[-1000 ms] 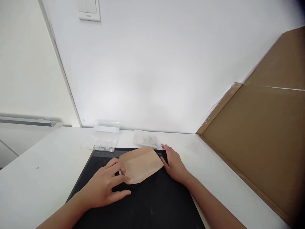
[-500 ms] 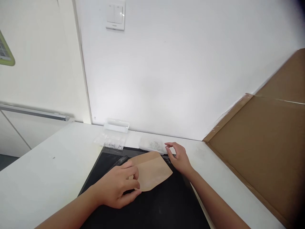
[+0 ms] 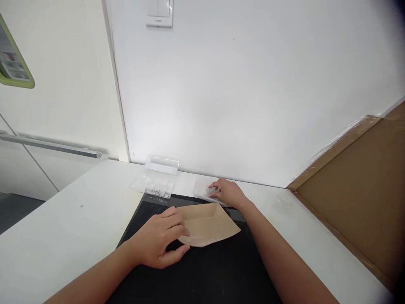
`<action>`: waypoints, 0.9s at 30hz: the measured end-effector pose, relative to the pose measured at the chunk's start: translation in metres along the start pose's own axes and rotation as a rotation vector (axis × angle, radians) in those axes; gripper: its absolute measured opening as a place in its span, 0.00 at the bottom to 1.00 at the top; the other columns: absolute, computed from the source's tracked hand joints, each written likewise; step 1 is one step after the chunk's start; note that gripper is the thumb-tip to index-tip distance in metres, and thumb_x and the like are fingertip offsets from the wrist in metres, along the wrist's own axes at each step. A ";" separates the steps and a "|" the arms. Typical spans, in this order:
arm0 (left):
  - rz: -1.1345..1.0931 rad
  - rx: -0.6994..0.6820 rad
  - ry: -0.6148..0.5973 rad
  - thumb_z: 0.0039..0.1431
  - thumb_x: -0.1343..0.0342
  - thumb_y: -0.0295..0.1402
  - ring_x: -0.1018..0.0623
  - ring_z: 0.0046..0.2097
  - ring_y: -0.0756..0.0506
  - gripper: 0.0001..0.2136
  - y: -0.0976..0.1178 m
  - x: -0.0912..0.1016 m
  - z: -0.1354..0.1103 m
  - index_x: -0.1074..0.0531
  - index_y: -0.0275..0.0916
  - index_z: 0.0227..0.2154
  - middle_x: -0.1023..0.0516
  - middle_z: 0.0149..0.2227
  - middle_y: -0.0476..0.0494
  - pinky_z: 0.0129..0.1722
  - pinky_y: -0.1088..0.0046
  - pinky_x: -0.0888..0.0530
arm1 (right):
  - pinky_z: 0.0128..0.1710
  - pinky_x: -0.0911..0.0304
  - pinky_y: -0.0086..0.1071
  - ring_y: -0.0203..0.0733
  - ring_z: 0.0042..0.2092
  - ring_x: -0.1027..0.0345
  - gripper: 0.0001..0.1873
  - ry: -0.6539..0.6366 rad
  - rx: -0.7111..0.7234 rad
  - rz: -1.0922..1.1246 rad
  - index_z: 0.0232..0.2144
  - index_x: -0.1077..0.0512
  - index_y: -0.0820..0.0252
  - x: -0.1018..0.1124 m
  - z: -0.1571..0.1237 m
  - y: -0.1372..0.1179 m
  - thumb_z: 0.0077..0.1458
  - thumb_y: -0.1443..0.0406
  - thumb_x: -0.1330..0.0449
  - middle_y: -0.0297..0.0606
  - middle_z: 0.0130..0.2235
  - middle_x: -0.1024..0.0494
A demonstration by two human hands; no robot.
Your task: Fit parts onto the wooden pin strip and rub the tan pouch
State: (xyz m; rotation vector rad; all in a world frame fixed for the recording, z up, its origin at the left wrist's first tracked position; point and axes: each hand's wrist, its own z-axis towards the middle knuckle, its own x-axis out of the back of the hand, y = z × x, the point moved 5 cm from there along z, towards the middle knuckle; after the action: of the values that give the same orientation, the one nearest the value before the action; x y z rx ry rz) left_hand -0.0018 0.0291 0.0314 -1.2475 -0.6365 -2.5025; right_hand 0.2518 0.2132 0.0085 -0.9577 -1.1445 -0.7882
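My left hand (image 3: 163, 238) rests at the left end of a folded brown kraft paper envelope (image 3: 209, 226). Its fingers are curled over the paper edge with the thumb below, so the hand is closed on it. The envelope lies above a black mat (image 3: 202, 274), its pointed end to the right. Farther back, my right hand (image 3: 229, 194) dips its fingertips into a shallow translucent tray (image 3: 200, 189) of small clear pieces. Thumb and fingers are bent toward each other there; what lies between them is too small to make out.
Left of the tray stands a clear plastic case (image 3: 155, 185) with its lid raised and small dark-marked compartments. A white wall (image 3: 205, 105) rises behind the white table (image 3: 72, 236). Brown cardboard (image 3: 351, 190) leans at the right.
My right hand has moved from beside the tray into it, fingers now among the small pieces. The left hand stays on the envelope. The view has shifted slightly.
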 end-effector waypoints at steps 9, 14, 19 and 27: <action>0.037 -0.025 -0.060 0.63 0.39 0.41 0.31 0.40 0.42 0.11 0.002 -0.007 -0.001 0.26 0.40 0.42 0.28 0.37 0.41 0.38 0.65 0.32 | 0.37 0.36 0.35 0.48 0.45 0.23 0.11 0.032 -0.103 0.052 0.44 0.18 0.51 0.018 0.000 0.013 0.61 0.61 0.38 0.39 0.44 0.15; 0.031 -0.037 -0.072 0.62 0.38 0.42 0.31 0.39 0.43 0.11 0.003 -0.009 0.000 0.25 0.40 0.39 0.28 0.37 0.42 0.38 0.65 0.32 | 0.41 0.33 0.35 0.46 0.44 0.22 0.14 0.016 -0.101 0.154 0.45 0.18 0.53 0.028 -0.005 0.015 0.65 0.62 0.44 0.39 0.42 0.14; 0.008 -0.036 -0.068 0.62 0.37 0.42 0.32 0.39 0.43 0.11 0.002 -0.008 -0.001 0.25 0.40 0.39 0.29 0.37 0.42 0.38 0.65 0.33 | 0.41 0.31 0.32 0.42 0.42 0.20 0.14 0.003 -0.108 0.263 0.48 0.22 0.55 0.033 -0.010 0.015 0.65 0.63 0.44 0.37 0.41 0.14; -0.051 -0.022 -0.060 0.61 0.37 0.39 0.33 0.39 0.43 0.09 0.001 -0.007 0.000 0.26 0.40 0.40 0.29 0.37 0.41 0.37 0.66 0.35 | 0.33 0.35 0.27 0.36 0.34 0.20 0.06 0.024 -0.152 0.324 0.36 0.27 0.56 0.035 -0.013 0.008 0.62 0.60 0.38 0.32 0.37 0.14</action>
State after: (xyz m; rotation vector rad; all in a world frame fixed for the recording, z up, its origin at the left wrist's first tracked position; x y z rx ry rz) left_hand 0.0032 0.0283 0.0261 -1.3352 -0.6654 -2.5282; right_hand 0.2725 0.2031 0.0391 -1.2216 -0.8875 -0.6261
